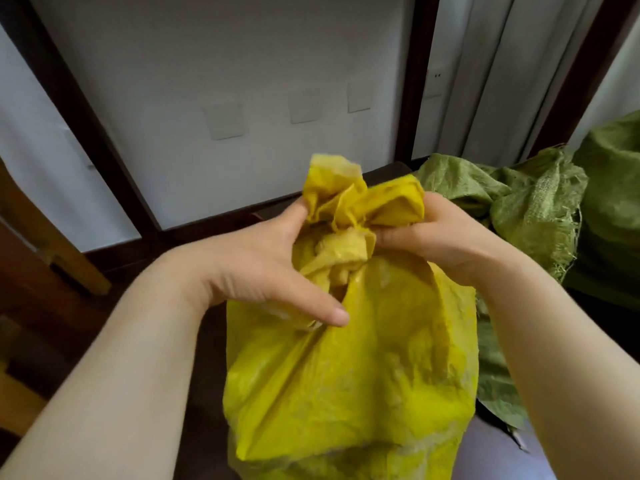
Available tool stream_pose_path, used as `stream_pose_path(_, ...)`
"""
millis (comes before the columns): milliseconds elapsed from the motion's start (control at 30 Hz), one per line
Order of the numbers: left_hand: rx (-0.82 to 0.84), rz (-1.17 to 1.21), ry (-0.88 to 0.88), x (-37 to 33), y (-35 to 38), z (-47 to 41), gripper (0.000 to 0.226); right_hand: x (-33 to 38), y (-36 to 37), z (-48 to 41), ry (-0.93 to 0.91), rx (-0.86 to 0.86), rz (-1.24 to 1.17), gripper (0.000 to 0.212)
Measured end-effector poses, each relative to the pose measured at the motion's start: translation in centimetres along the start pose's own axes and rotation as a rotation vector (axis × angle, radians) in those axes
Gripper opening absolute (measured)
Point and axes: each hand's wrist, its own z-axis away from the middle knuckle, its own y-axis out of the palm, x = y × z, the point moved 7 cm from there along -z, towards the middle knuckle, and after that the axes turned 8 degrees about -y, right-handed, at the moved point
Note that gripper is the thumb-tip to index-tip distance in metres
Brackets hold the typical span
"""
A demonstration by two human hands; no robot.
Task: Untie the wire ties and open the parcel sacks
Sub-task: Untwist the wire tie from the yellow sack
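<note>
A yellow woven parcel sack (353, 375) stands upright in front of me, its mouth bunched into a tight neck (346, 220) with loose fabric flaring above. My left hand (263, 268) grips the gathered neck from the left, thumb lying across the sack's front. On the right, my right hand (429, 230) pinches the bunched fabric at the neck. No wire tie shows; the folds and my fingers hide the tied spot.
Green woven sacks (533, 209) lie crumpled at the right, one bulging in the far right corner (616, 188). A white wall panel with dark wooden frames (104, 140) stands behind. A wooden furniture piece (69, 258) is at the left on the dark floor.
</note>
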Motion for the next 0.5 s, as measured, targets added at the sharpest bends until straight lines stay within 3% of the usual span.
stream_pose_path(100, -0.139, -0.015, 0.021, -0.5, -0.1, -0.8, 0.124, -1.0, -1.5, -0.4, 0.060, -0.266, -0.013, 0.022)
stream_pose_path(200, -0.228, 0.319, 0.069, -0.8, -0.9, -0.9, 0.087, -2.1, -2.0, -0.2, 0.199, -0.399, -0.018, 0.040)
stream_pose_path(300, -0.315, 0.648, 0.038, -0.8, -0.8, -1.1, 0.042, -2.5, -2.0, -0.1, 0.249, -0.382, 0.082, 0.051)
stream_pose_path(367, -0.373, 0.837, -0.064, 0.1, -0.6, -1.5, 0.018, -2.0, -1.5, 0.0, 0.193, -0.329, -0.012, 0.061)
stream_pose_path(500, -0.358, 1.105, -0.188, 1.0, -1.2, -1.9, 0.015, -0.1, -1.2, 0.3, -0.073, -0.175, -0.301, 0.074)
